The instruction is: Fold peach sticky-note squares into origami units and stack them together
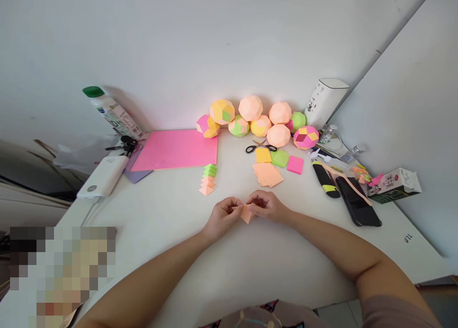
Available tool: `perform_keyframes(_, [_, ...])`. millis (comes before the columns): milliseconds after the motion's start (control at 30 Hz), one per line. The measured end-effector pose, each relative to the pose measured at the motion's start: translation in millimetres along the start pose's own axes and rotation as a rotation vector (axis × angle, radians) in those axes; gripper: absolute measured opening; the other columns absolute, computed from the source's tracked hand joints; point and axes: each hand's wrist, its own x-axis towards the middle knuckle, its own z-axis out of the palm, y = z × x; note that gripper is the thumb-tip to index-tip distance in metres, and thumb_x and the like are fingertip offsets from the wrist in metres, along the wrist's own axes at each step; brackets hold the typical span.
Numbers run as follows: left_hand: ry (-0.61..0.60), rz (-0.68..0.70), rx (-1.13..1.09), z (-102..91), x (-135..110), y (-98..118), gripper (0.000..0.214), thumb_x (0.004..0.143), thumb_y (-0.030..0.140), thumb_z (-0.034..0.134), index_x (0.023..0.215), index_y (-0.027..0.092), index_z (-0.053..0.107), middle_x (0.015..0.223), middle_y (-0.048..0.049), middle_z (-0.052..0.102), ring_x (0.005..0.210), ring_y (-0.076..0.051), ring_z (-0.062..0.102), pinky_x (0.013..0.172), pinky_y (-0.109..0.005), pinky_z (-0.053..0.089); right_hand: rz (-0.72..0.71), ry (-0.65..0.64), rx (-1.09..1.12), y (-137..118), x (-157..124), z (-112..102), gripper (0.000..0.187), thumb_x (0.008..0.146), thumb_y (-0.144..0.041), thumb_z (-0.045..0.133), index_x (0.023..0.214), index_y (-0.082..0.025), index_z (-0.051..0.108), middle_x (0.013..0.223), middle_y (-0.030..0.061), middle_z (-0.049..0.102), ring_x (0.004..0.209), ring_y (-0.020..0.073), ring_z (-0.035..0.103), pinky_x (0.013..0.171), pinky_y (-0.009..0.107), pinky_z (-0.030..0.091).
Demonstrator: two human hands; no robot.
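Note:
Both hands meet over the middle of the white table (171,232). My left hand (222,215) and my right hand (267,205) pinch a small folded peach paper piece (246,214) between their fingertips, just above the tabletop. Beyond my hands lies a loose pile of peach paper squares (268,174). To the left of it stands a small row of folded paper units (208,179), green at the back and peach in front.
Several paper polyhedron balls (250,108) sit against the wall, with scissors (260,147) and yellow, green and pink note pads (295,164) before them. A pink sheet (175,149), power bank (103,176) and bottle (110,111) lie left; a phone (358,201), highlighter (325,179) and carton (393,185) right.

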Motion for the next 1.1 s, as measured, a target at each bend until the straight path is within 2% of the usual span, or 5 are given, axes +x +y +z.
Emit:
perform_keyframes(367, [-0.036,0.048,0.132,1.6,-1.9,0.0,0.013,0.075,0.028,0.054,0.068,0.017,0.050,0.058,0.0054,0.045,0.050,-0.007,0.036,0.048,-0.019,0.028,0.029,0.056,-0.074,-1.1,-1.4,1.5,0.005,0.070,-0.012,0.055,0.067,-0.015,0.052,0.058,-0.0037,0.050,0.049,0.0072,0.045,0.045,0.019,0.035])
perform_keyframes(567, [0.011,-0.026,0.029,-0.3,-0.8,-0.9,0.017,0.075,0.033,0.055,0.070,0.018,0.048,0.054,0.0074,0.040,0.045,-0.006,0.032,0.044,-0.019,0.026,0.038,0.070,0.147,-3.0,-0.7,-1.9,0.008,0.078,-0.020,0.054,0.075,-0.017,0.047,0.069,-0.0019,0.054,0.051,0.0078,0.051,0.046,0.020,0.041])
perform_keyframes(767, [-0.010,0.010,0.005,0.3,-0.8,0.5,0.018,0.074,0.032,0.059,0.071,0.017,0.051,0.059,0.0047,0.045,0.049,-0.007,0.038,0.047,-0.019,0.029,0.009,-0.020,-0.051,-3.4,-0.7,-0.1,0.019,0.079,-0.033,0.061,0.073,-0.015,0.055,0.057,-0.0033,0.051,0.049,0.0085,0.048,0.047,0.021,0.040])
perform_keyframes(967, [0.083,-0.004,-0.080,-0.9,-0.9,0.9,0.020,0.077,0.034,0.058,0.072,0.018,0.048,0.050,0.0079,0.042,0.042,-0.006,0.034,0.042,-0.018,0.026,0.071,0.039,0.075,-3.6,-1.5,-3.2,0.024,0.078,-0.035,0.062,0.069,-0.017,0.049,0.051,-0.0049,0.051,0.044,0.0084,0.050,0.042,0.020,0.038])
perform_keyframes(1100, [0.110,0.030,-0.199,-2.0,0.8,-1.4,0.024,0.082,0.041,0.053,0.076,0.019,0.045,0.055,0.0057,0.051,0.042,-0.006,0.041,0.043,-0.019,0.031,0.067,0.050,0.132,-2.9,-0.8,-3.1,0.022,0.078,-0.032,0.062,0.071,-0.017,0.048,0.050,-0.0056,0.053,0.042,0.0083,0.051,0.039,0.018,0.036])
